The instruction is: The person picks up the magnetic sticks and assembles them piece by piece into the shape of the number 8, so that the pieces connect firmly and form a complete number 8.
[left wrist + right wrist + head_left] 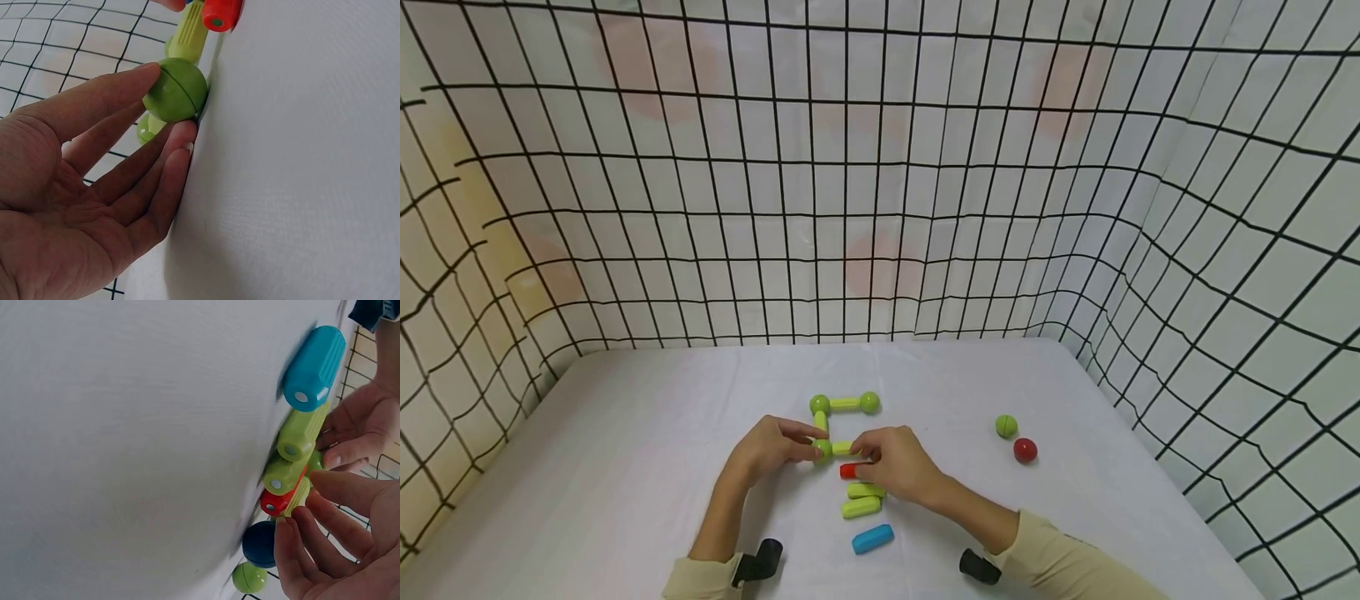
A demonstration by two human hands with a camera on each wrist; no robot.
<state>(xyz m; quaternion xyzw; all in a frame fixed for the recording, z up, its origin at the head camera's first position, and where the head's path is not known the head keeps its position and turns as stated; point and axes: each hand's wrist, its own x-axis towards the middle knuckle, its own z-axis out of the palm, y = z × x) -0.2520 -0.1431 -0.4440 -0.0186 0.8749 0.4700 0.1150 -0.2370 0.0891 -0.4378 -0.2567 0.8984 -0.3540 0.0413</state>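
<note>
My left hand point(771, 447) pinches a green ball point(178, 90) between thumb and fingers, low against the white table. From this ball a yellow-green rod point(842, 448) runs right into the fingers of my right hand point(901, 467), which pinch it. Another rod point(822, 421) leads from the held ball to a far green ball point(820, 405), joined by a further rod point(845, 404) to a third green ball point(869, 402). In the right wrist view a dark blue ball point(258, 544) sits by my right fingertips; the head view hides it behind that hand.
A red rod point(847, 471) lies just below my right fingers. Nearer are two loose yellow-green rods point(861, 507) and a blue rod point(872, 539). Off to the right rest a loose green ball point(1006, 426) and a red ball point(1025, 451). Black netting surrounds the table's back and sides.
</note>
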